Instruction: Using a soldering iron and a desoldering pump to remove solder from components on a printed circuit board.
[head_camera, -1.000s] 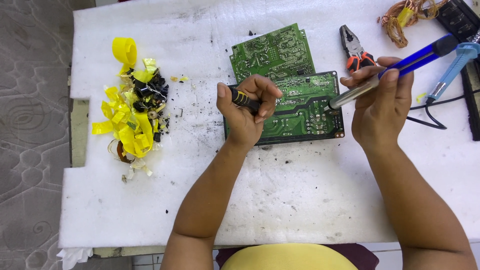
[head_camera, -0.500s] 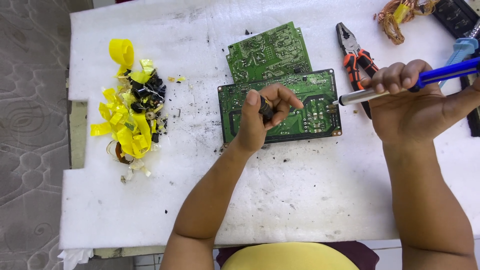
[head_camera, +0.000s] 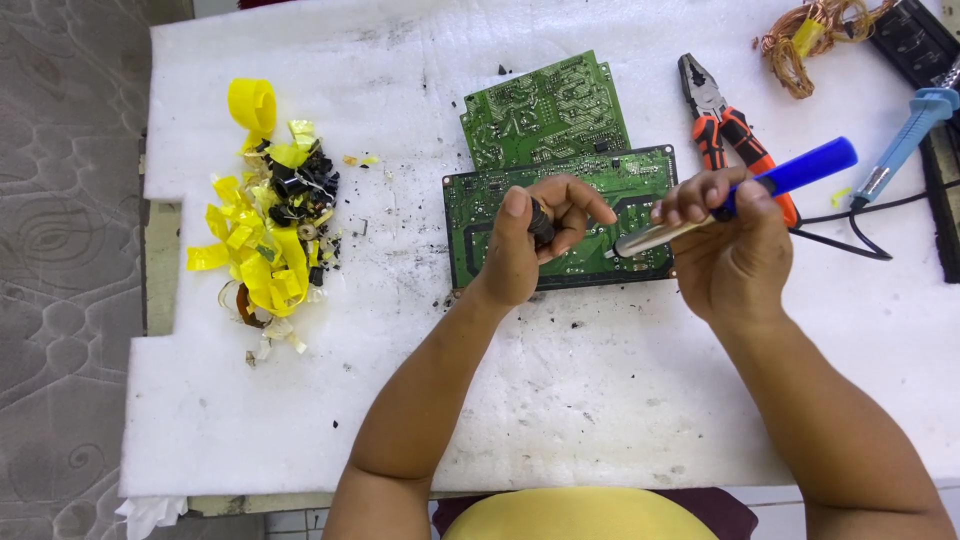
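Left hand (head_camera: 525, 245) raised over the lower green rectangular circuit board (head_camera: 480, 215), palm turned inward, thumb up, fingers curled and closed around a small dark cylindrical component (head_camera: 541, 222); index finger crooked out toward the right. Right hand (head_camera: 728, 245) just right of that board, over its right edge, fingers bunched and shut around a blue-handled soldering tool with a silver metal shaft (head_camera: 790, 172), handle slanting up and away to the right, silver tip angled down-left onto the board's right end. Both forearms running in from the near edge of the white foam-covered tabletop (head_camera: 600, 420). Second green circuit board (head_camera: 545, 105) lying tilted just behind the lower board, overlapping its far edge. Wide bare stretch of white surface in front of the lower board, speckled with dark crumbs; near-left corner of the white cover notched. Well to the left of the board, a heap of crumpled yellow tape scraps and small black parts (head_camera: 265, 215). Right of the board, orange-handled pliers (head_camera: 725, 115) partly behind the right hand, black cable looping beyond. Farther right, a light-blue-handled soldering iron (head_camera: 905, 135), a tangle of copper wire (head_camera: 810, 35) at the far edge, and a black power strip (head_camera: 915, 45) at the far right corner. Lower board dark green, dense with pale traces and solder points, solder side up.
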